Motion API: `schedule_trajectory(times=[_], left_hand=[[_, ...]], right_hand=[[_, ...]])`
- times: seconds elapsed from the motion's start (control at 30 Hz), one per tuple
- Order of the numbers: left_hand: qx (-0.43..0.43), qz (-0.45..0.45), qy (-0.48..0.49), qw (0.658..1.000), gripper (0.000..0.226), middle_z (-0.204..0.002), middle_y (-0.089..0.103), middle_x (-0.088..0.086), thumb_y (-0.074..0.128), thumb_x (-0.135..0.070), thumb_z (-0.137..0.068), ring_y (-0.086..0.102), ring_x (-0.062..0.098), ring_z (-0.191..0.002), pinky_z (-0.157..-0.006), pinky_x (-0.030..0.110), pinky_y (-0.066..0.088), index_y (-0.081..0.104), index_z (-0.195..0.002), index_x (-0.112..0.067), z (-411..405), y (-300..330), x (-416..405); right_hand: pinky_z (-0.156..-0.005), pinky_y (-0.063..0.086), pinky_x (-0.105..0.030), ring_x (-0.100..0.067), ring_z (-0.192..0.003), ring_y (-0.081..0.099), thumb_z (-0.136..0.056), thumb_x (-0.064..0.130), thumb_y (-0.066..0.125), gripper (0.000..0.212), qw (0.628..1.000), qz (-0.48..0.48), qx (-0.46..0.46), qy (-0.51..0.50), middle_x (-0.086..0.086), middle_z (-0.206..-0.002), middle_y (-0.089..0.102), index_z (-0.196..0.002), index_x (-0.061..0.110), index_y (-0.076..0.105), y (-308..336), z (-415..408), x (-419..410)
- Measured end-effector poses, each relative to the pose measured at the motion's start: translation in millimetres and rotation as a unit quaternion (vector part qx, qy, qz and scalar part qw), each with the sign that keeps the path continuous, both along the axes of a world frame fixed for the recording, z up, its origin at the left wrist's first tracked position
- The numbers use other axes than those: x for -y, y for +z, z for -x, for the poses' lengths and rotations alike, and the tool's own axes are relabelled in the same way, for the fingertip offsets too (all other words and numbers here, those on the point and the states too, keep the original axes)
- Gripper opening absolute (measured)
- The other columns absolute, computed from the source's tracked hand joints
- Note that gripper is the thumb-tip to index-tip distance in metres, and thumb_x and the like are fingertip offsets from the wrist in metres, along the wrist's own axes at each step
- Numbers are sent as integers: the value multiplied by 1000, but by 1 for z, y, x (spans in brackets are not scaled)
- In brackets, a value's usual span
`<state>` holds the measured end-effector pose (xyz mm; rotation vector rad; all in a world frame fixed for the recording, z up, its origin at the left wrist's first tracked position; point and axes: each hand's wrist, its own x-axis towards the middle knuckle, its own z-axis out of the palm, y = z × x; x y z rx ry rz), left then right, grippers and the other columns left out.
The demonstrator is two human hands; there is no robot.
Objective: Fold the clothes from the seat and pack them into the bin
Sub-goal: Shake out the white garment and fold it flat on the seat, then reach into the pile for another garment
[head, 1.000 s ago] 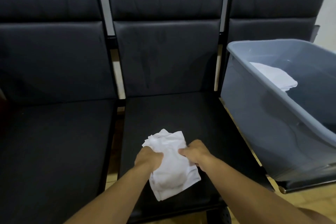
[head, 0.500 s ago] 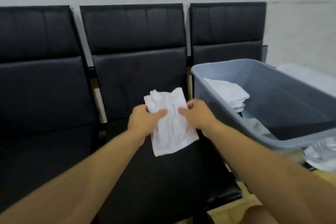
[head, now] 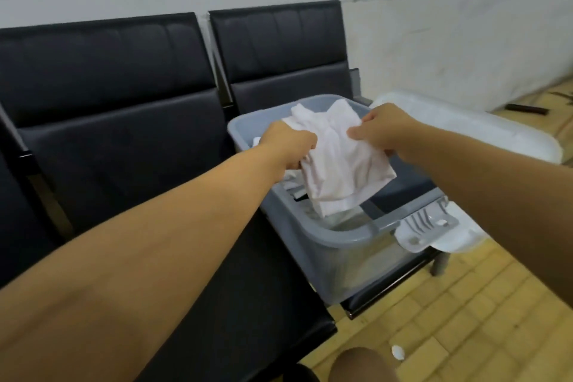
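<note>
A folded white garment (head: 338, 164) hangs above the open grey plastic bin (head: 347, 237). My left hand (head: 286, 144) grips its left edge and my right hand (head: 383, 130) pinches its right edge. The bin rests on the right-hand black seat. More white cloth (head: 290, 177) shows inside the bin under my left hand, mostly hidden by the held garment.
A row of black padded seats (head: 117, 133) runs along a white wall. The bin's white lid (head: 465, 130) lies behind and to the right of it. Tiled yellow floor (head: 465, 319) lies to the right, with a small white scrap (head: 397, 352) on it.
Both hands lifted the white garment off the middle seat and carried it rightward until it hangs over the bin. The view swung right with it.
</note>
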<state>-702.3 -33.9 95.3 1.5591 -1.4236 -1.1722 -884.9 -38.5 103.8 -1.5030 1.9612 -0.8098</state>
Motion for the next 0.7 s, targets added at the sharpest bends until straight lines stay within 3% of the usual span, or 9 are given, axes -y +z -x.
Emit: schedule_trajectory(times=[0.07,0.13,0.2,0.27,0.33,0.43,0.53,0.6,0.7], left_hand=[[60,-27,-9,998,5,-84,62,9,62,-8,-90,69,25,-77,-70,33,63,58,-92,-7,14,-20,12],[139,-69,-25,988,15,-76,56,9,60,-7,-94,60,21,-64,-57,25,56,51,-82,-7,24,-37,20],[253,-111,-58,959,21,-77,55,12,59,-10,-97,61,27,-71,-78,32,59,47,-80,-5,32,-50,30],[339,-156,-105,922,21,-82,56,15,51,-14,-103,60,26,-76,-95,33,54,50,-85,-2,41,-55,35],[379,-199,-133,894,22,-87,60,16,44,-15,-107,61,24,-76,-98,30,49,56,-101,3,46,-60,35],[472,-211,-183,836,37,-125,65,18,48,-17,-107,60,28,-125,-108,32,44,49,-136,6,48,-73,37],[575,-104,-198,787,21,-104,66,8,65,-23,-97,65,22,-98,-82,31,49,63,-109,-6,51,-85,38],[552,-28,-168,816,18,-108,65,10,65,-19,-92,64,24,-93,-73,31,44,51,-83,-11,53,-87,41],[445,104,-103,884,14,-96,60,10,59,-24,-93,63,35,-101,-72,33,41,52,-85,-14,58,-71,39]], right_hand=[[-83,59,-47,-38,-100,66,-90,30,75,46,998,-44,-34,5,-19,-113,64,-120,0,61,-19,9,10],[-62,55,-38,-34,-78,64,-90,29,76,34,991,-96,-83,29,-19,-94,63,-99,-1,62,-39,14,21],[-52,48,-32,-28,-60,57,-93,25,73,32,980,-156,-117,46,-16,-76,59,-80,2,56,-58,16,31],[-55,54,-35,-25,-64,59,-97,18,69,22,965,-238,-90,65,-18,-87,64,-92,-1,60,-78,18,41],[-57,58,-32,-23,-72,60,-98,19,67,33,939,-322,-99,77,-19,-108,65,-119,-6,60,-96,18,48],[-56,58,-32,-24,-73,57,-98,27,67,49,912,-371,-146,92,-16,-97,61,-133,-5,54,-110,16,54],[-60,56,-34,-26,-66,57,-95,29,71,33,932,-306,-168,99,-14,-85,61,-106,1,59,-103,18,54],[-59,53,-33,-27,-60,56,-94,30,71,29,958,-190,-192,95,-14,-75,61,-85,5,59,-89,20,50],[-78,60,-39,-30,-74,65,-94,25,65,24,984,-35,-155,83,-17,-84,71,-94,2,73,-67,34,45]])
